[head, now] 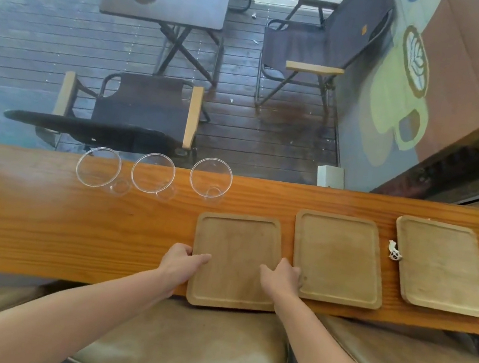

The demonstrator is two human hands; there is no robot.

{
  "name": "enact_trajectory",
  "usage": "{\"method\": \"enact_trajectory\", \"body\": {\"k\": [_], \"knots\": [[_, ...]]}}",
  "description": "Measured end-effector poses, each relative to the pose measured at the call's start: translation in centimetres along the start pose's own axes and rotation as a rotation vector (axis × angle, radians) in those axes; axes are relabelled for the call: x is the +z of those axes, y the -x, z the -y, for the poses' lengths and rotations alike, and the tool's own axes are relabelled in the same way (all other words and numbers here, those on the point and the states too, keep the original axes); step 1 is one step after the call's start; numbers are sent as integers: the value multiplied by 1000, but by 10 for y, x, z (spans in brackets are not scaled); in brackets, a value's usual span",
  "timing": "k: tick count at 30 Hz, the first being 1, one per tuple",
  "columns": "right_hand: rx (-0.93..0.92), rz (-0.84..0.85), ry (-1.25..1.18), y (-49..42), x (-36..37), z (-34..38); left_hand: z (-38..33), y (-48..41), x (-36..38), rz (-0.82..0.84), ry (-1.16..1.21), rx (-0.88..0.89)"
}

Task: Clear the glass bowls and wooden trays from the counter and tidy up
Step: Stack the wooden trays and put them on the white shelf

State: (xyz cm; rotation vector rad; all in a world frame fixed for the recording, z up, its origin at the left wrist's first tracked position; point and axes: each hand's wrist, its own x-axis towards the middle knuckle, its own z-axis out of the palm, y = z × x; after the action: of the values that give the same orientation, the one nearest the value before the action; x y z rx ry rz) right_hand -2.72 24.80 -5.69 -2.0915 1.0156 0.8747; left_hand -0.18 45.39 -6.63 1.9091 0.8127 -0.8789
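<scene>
Both hands grip the nearest wooden tray [236, 260] by its side edges – left hand [179, 261] on the left rim, right hand [280, 278] on the right rim, thumbs lying on its top face. The tray's near edge overhangs the counter [36, 210] a little, above a padded stool [188, 347]. Middle tray [338, 258] lies just beside it to the right, flat on the counter; far-right tray [442, 266] flat too, a small white object [394, 251] touching its left edge. Three glass bowls [154, 172] sit in a row along the counter's far edge, left of the trays – all look empty
</scene>
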Motion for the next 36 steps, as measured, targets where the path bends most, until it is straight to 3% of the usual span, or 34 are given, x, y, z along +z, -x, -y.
{"method": "enact_trajectory", "body": {"k": [8, 15, 26, 36], "knots": [[-7, 22, 1, 6, -11, -10, 4, 5, -8, 5, -23, 1], [-27, 7, -39, 6, -63, -29, -33, 29, 15, 72, -95, 99], [0, -76, -153, -34, -166, -80, -107, 46, 114, 78, -206, 272], [45, -130, -142, -71, -173, -105, -104, 32, 167, 23, -294, 296]]}}
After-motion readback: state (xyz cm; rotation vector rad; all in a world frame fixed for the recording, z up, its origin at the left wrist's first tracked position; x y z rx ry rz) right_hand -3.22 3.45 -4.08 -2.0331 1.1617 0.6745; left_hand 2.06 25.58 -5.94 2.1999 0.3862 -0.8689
